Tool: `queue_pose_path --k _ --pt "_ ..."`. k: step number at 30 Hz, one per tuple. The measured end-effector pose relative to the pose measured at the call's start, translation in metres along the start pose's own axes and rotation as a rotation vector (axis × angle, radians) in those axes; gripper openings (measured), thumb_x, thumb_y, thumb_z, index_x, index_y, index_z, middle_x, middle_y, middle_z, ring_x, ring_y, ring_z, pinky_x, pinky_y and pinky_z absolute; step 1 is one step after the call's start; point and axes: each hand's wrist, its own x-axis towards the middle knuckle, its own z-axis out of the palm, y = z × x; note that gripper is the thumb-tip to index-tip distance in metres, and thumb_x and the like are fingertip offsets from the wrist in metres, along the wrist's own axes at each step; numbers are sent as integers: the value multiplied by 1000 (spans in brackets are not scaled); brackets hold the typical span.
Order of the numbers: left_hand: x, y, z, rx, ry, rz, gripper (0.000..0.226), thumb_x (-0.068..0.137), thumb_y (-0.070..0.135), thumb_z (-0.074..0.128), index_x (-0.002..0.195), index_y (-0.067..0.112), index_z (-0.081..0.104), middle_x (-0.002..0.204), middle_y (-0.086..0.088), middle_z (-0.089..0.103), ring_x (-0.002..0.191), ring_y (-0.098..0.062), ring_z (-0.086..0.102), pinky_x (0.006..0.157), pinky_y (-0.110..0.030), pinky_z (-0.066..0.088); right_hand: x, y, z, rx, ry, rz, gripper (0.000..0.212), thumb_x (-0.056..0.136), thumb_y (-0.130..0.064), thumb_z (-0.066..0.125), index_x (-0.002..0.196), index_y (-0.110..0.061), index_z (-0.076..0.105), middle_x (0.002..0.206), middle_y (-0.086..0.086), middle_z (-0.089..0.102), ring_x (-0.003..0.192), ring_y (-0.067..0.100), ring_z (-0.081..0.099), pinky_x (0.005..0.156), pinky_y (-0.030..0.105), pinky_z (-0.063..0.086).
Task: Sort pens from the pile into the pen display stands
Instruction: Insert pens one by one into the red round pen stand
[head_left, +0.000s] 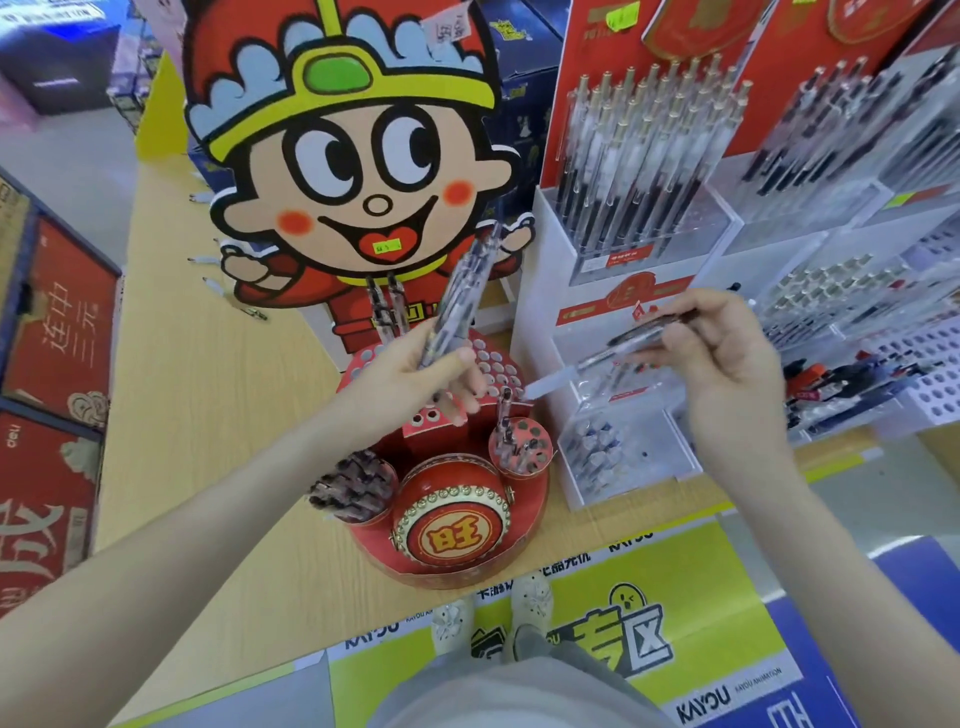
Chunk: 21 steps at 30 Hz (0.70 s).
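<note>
Right hand (727, 364) pinches one pen (615, 353), axis 2-to-8 o'clock, tip near holed cup (535, 441) (left hand (415, 376) grips pen bundle (460, 296)).

The red drum (456, 540) reads 旺, the yellow banner (727, 597) KAYOU, the red box (67, 332) 连中三元.

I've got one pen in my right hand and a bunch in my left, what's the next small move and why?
Probably tip the single clear pen in your right hand more upright and lower its white tip into an empty hole of the red round display stand. The tip hovers just above the holed top, and your left hand is busy gripping the bundle of pens.
</note>
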Motion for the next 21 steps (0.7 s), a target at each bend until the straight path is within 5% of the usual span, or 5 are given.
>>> queue_pose_path --k 5,9,13,21 --pt "2 -13 -15 118 -34 -83 6 93 16 56 97 11 58 84 -6 70 75 -21 68 66 -31 57 -9 20 3 -452 -106 -65 28 92 -14 54 94 -42 51 80 -6 66 75 16 66 73 26 50" --pt "5 -13 -14 141 -89 -115 21 83 27 60 97 12 64 87 -3 73 77 -20 69 68 -30 57 -17 46 26 -598 -275 -47 11 93 -11 54 102 -15 60 78 -2 68 73 -5 62 64 11 45" --pt "5 -10 -14 179 -90 -116 15 88 20 60 100 12 65 92 -5 74 72 -18 69 64 -29 57 -8 57 32 -678 -346 -47 16 96 -16 49 110 -12 58 89 9 69 83 24 65 74 40 51" --pt "3 -11 -15 240 -96 -153 15 96 16 55 108 16 62 79 7 73 50 -9 44 46 -23 35 5 58 28 -704 -340 -83 17 96 -13 50 110 -9 58 91 10 69 83 26 65 72 30 46"
